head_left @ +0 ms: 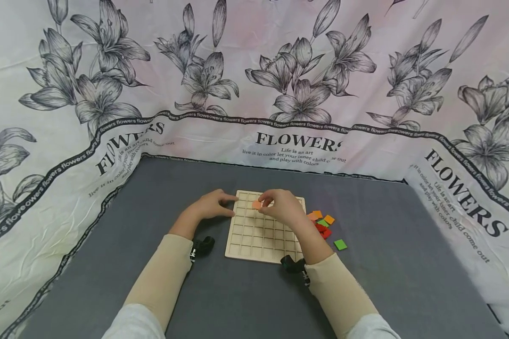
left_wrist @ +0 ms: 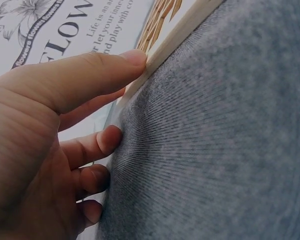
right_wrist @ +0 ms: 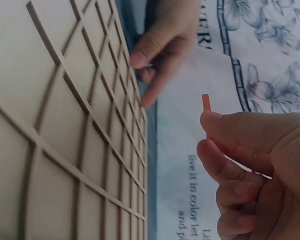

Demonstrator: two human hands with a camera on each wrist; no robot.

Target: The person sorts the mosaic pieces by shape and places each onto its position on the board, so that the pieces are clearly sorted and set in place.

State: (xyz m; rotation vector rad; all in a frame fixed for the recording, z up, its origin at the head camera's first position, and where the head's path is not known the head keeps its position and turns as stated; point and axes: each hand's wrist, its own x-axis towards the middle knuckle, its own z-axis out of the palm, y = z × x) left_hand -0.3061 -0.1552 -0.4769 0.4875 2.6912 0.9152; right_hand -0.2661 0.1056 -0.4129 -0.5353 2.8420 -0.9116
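A square wooden grid board lies flat on the table. My left hand is at the board's left edge; in the left wrist view its thumb touches the edge, while the lower fingers rest near the cloth. Above the upper part of the board, my right hand pinches a small flat orange tile between thumb and fingertip. The right wrist view shows that tile edge-on, apart from the board's surface. Part of the board's right side is hidden by the right hand and forearm.
Right of the board, partly behind my right forearm, lies a loose pile of red tiles with orange tiles and green ones. A single green tile lies apart nearer me. Dark grey cloth covers the table, with a flower-printed curtain behind.
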